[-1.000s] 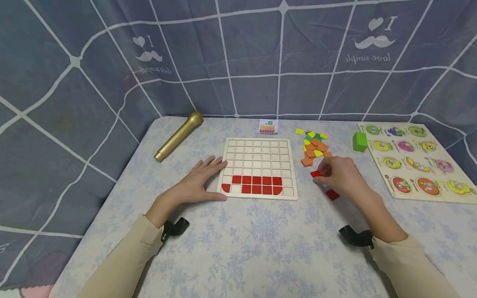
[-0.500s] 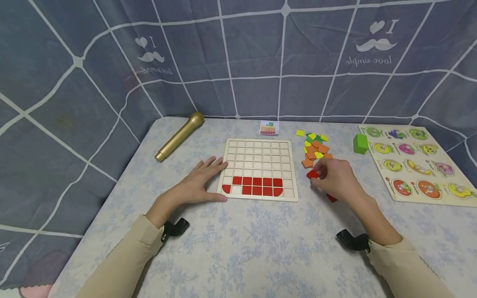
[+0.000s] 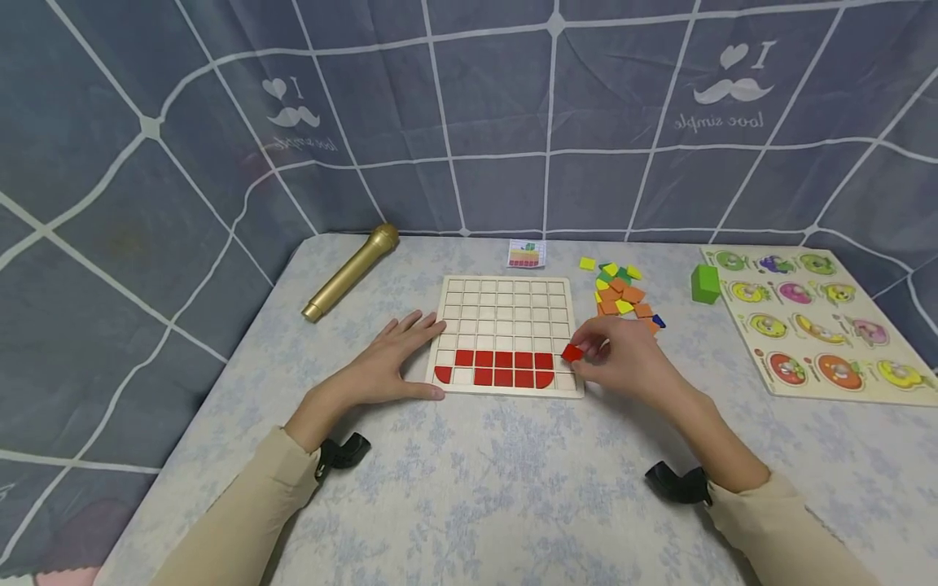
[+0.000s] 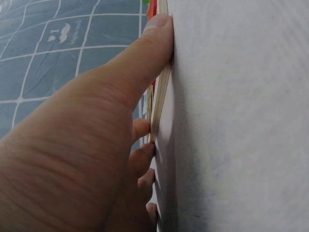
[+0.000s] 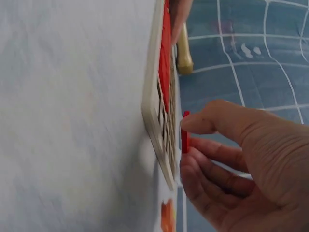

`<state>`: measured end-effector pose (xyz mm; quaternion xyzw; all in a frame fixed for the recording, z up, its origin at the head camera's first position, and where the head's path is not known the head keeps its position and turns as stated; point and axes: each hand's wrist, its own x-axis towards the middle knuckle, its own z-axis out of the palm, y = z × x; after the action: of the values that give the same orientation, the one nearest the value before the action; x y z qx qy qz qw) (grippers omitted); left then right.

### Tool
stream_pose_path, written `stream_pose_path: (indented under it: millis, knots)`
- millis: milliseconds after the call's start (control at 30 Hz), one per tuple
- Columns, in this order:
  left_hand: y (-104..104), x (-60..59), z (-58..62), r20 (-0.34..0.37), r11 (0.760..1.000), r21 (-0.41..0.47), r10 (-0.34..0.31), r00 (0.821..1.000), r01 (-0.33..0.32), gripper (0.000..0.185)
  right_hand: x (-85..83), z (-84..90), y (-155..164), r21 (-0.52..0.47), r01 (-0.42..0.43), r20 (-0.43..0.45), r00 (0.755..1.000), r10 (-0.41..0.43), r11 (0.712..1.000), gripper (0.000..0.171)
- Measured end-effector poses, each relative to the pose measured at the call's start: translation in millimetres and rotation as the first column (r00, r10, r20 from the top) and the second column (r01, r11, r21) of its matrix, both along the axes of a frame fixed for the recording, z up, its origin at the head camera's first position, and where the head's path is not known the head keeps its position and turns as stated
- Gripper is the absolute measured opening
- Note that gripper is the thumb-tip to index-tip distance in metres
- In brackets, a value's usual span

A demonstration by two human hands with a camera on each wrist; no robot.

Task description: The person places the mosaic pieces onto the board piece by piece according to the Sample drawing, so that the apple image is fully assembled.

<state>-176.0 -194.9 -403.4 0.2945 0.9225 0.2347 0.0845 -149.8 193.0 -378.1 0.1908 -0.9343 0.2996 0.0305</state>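
A wooden grid board (image 3: 506, 305) lies mid-table, its two lowest rows partly filled with red tiles (image 3: 502, 367). My right hand (image 3: 611, 362) pinches a small red tile (image 3: 572, 352) just above the board's lower right corner; the right wrist view shows that red tile (image 5: 185, 131) between thumb and fingers beside the board's edge (image 5: 153, 116). My left hand (image 3: 388, 358) lies flat on the table with straight fingers, its thumb (image 4: 140, 58) pressed against the board's left edge (image 4: 161, 92).
A pile of orange, yellow and green tiles (image 3: 620, 293) sits right of the board. A gold microphone (image 3: 352, 273) lies at the back left. A green block (image 3: 705, 282) and a fruit puzzle board (image 3: 813, 321) are at the right. A small pattern card (image 3: 528, 253) lies behind the board.
My right hand has carried a red tile leftward from the table beside the tile pile to the board's lower right corner. The left hand has stayed in place.
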Motion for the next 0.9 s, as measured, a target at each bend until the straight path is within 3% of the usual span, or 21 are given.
stream_pose_path:
  millis: [300, 667, 900]
  knots:
    - [-1.2, 2.0, 0.4, 0.015, 1.000, -0.001, 0.007, 1.000, -0.007, 0.111, -2.8, -4.7, -35.1, -0.032, -0.105, -0.037, 0.994, 0.104, 0.994, 0.020]
    - [-3.5, 2.3, -0.6, 0.010, 1.000, 0.008, 0.011, 1.000, -0.011, 0.109, -5.6, -5.6, -105.5, -0.034, -0.245, -0.022, 0.969, 0.244, 0.969, 0.019]
    - [-0.8, 1.1, 0.4, 0.005, 1.000, 0.017, -0.006, 1.000, 0.006, 0.108, -3.4, -9.6, -118.3, -0.039, -0.278, -0.019, 0.961, 0.277, 0.960, 0.016]
